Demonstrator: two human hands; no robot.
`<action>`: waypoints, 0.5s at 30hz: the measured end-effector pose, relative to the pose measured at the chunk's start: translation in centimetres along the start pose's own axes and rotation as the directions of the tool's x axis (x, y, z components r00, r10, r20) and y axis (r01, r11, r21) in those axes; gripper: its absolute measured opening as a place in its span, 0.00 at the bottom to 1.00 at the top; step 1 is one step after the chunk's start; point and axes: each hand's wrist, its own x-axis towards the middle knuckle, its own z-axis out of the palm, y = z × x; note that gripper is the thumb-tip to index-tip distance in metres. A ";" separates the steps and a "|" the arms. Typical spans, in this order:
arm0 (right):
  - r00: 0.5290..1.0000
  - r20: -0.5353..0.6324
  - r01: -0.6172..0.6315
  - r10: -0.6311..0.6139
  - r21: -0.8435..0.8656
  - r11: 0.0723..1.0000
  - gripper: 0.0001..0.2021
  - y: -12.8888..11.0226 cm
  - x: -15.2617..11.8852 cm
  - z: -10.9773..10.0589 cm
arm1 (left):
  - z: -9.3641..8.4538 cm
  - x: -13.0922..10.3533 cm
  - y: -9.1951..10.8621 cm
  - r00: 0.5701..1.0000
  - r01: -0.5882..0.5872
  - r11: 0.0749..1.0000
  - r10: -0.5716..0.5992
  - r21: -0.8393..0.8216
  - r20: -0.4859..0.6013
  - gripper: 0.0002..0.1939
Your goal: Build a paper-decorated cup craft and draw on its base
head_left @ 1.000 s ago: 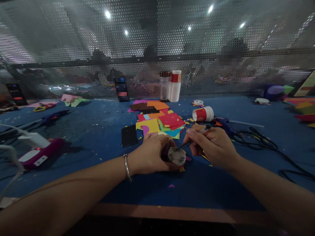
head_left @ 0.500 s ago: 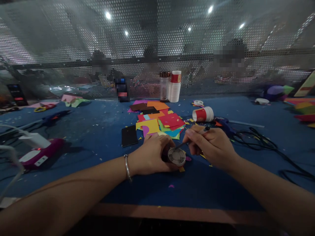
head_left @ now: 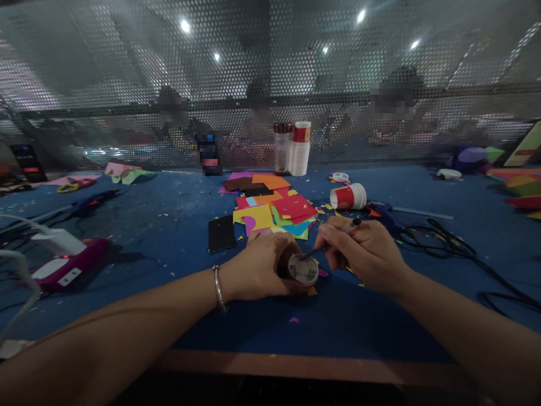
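Observation:
My left hand [head_left: 264, 265], with a silver bracelet at the wrist, is closed around a small round object [head_left: 303, 270] with a pale top bearing dark marks. In my right hand [head_left: 361, 251] a dark pen [head_left: 325, 246] is pinched, its tip touching the upper part of that round top. Behind my left hand lies a pile of coloured paper, with a red sheet [head_left: 297, 207] and a yellow sheet [head_left: 260, 216] on it. A black rectangle [head_left: 221, 234] rests left of the pile.
A red and white paper cup [head_left: 349, 196] lies on its side beyond my right hand, near a glue gun [head_left: 384, 215] with a black cable. Stacked cups [head_left: 300, 149] and a clear jar [head_left: 282, 149] stand at the back. A purple power strip [head_left: 74, 264] sits at left.
The pen tip has shifted slightly to the right on the round top. My left hand has hardly moved.

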 end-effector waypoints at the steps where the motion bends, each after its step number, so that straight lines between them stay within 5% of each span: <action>1: 1.000 0.001 -0.005 0.005 0.007 1.000 0.21 0.0 0.0 0.0 | 0.0 0.0 0.0 1.000 -0.003 1.000 0.003 0.005 -0.001 0.20; 15: 0.999 -0.024 0.047 -0.049 -0.069 0.996 0.20 0.1 0.1 0.0 | 0.1 0.0 -0.1 0.999 0.030 0.999 -0.031 0.015 0.009 0.22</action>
